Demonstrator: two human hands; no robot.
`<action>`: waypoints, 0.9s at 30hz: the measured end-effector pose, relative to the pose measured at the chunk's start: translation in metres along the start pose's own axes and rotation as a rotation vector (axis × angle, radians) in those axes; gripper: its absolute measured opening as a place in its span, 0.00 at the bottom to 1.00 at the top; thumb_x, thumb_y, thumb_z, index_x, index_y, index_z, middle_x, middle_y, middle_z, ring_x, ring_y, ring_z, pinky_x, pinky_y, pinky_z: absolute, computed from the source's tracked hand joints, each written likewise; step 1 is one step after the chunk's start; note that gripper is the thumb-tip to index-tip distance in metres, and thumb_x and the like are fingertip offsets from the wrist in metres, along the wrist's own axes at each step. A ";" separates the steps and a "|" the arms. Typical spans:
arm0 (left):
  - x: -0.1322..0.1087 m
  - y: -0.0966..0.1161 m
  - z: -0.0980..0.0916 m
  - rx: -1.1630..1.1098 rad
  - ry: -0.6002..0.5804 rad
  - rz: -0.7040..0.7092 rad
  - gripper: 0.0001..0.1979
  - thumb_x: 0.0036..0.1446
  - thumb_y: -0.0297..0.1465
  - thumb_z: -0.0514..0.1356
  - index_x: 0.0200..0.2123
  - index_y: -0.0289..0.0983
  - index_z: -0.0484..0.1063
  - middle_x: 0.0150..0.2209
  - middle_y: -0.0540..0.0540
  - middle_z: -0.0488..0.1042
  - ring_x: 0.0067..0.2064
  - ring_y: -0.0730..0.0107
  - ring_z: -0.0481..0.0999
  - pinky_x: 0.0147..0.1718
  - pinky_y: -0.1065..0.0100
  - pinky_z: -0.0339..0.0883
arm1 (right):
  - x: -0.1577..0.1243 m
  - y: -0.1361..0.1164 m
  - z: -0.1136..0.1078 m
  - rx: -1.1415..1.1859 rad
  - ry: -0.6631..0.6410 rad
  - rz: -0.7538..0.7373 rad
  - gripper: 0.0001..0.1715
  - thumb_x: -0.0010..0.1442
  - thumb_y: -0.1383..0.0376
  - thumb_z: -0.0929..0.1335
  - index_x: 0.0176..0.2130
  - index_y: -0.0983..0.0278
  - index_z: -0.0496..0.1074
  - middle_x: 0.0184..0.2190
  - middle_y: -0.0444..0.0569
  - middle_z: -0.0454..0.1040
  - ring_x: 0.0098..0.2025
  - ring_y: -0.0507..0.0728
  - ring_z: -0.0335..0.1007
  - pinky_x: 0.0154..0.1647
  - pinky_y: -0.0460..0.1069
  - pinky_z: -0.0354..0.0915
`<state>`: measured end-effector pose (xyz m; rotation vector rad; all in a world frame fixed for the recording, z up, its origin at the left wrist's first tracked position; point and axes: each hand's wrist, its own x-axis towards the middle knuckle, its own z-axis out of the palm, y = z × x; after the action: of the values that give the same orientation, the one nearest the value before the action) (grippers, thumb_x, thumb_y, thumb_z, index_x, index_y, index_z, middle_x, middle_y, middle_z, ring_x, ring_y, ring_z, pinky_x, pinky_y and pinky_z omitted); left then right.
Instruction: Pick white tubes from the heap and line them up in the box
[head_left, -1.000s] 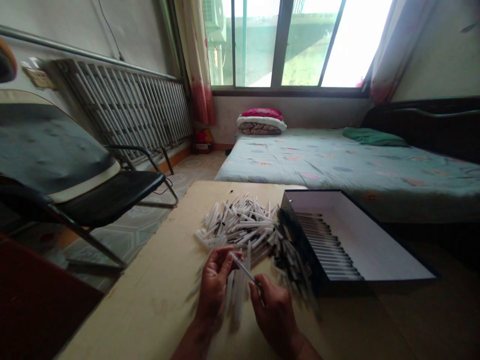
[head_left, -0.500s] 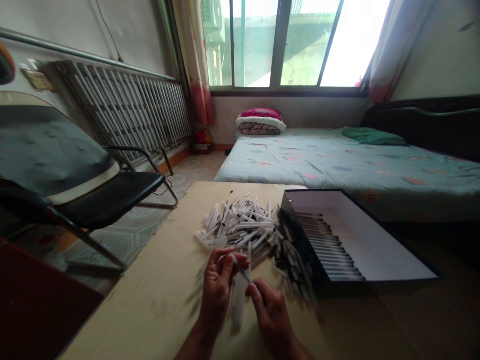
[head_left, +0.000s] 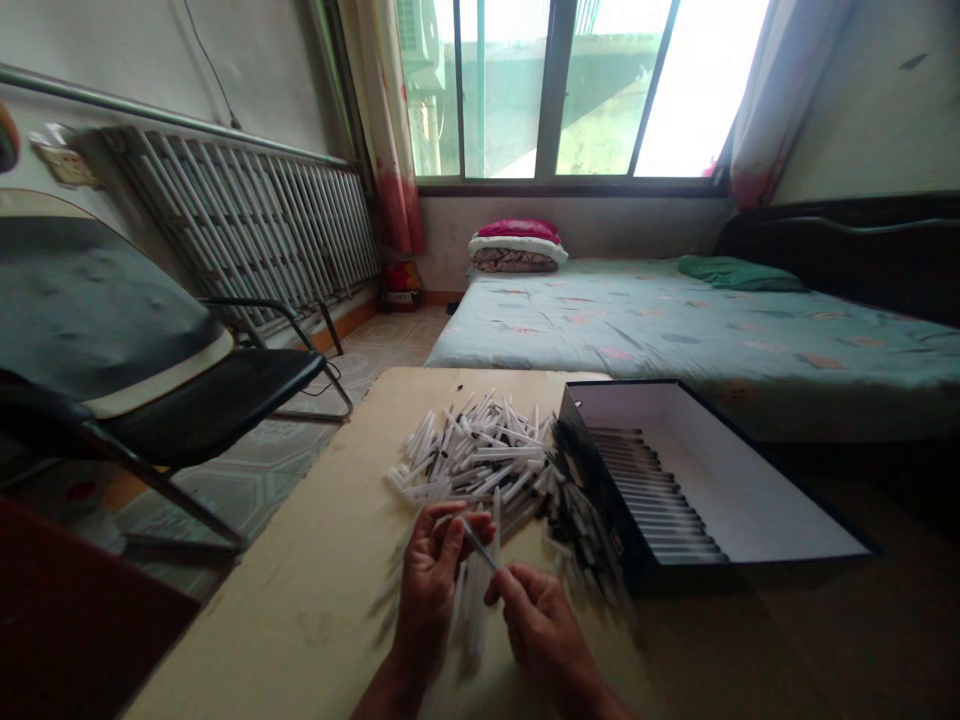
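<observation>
A slim pen (head_left: 480,545) slants between my two hands over the near part of the table. My left hand (head_left: 435,560) pinches its upper end between thumb and fingers. Its lower end sits in the closed fingers of my right hand (head_left: 531,605). Just beyond my hands lies a heap of white pen barrels (head_left: 480,450) with dark pieces mixed in. To the right of the heap is a bunch of black pen parts (head_left: 585,530), blurred in detail. More clear barrels (head_left: 472,610) lie under and between my hands.
A dark-edged box (head_left: 750,480) with a white inside stands at the table's right, a row of pens (head_left: 656,495) along its left side. The pale table (head_left: 300,560) borders a bed (head_left: 600,310) behind. A black chair (head_left: 217,390) stands left.
My hands keep the same pen in nearly the same place, with my right hand's grip slightly shifted. The whole view has moved a little.
</observation>
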<state>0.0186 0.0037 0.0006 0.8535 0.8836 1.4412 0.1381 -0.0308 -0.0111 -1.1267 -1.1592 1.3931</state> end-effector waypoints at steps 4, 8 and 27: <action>0.000 0.004 -0.001 0.157 0.053 0.158 0.21 0.54 0.37 0.59 0.50 0.39 0.61 0.43 0.40 0.77 0.40 0.61 0.77 0.41 0.60 0.69 | -0.008 -0.037 -0.017 -0.368 0.178 -0.223 0.24 0.61 0.52 0.60 0.27 0.65 0.71 0.19 0.42 0.64 0.23 0.50 0.61 0.23 0.43 0.55; -0.006 0.006 0.003 0.310 0.232 0.279 0.19 0.55 0.39 0.57 0.49 0.38 0.63 0.33 0.45 0.77 0.31 0.66 0.75 0.35 0.64 0.69 | -0.005 -0.082 -0.069 -0.557 0.356 -0.316 0.20 0.63 0.55 0.57 0.41 0.64 0.69 0.24 0.44 0.70 0.25 0.53 0.66 0.23 0.44 0.58; -0.005 -0.007 0.000 0.428 0.400 0.304 0.19 0.53 0.42 0.58 0.45 0.40 0.67 0.25 0.48 0.76 0.23 0.68 0.73 0.27 0.68 0.68 | 0.201 -0.066 -0.234 -1.617 0.237 0.153 0.17 0.62 0.61 0.65 0.50 0.65 0.66 0.48 0.50 0.69 0.45 0.56 0.69 0.44 0.56 0.67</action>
<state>0.0225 -0.0015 -0.0055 1.0671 1.4483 1.7547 0.3551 0.1965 0.0124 -2.3646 -2.0452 0.0970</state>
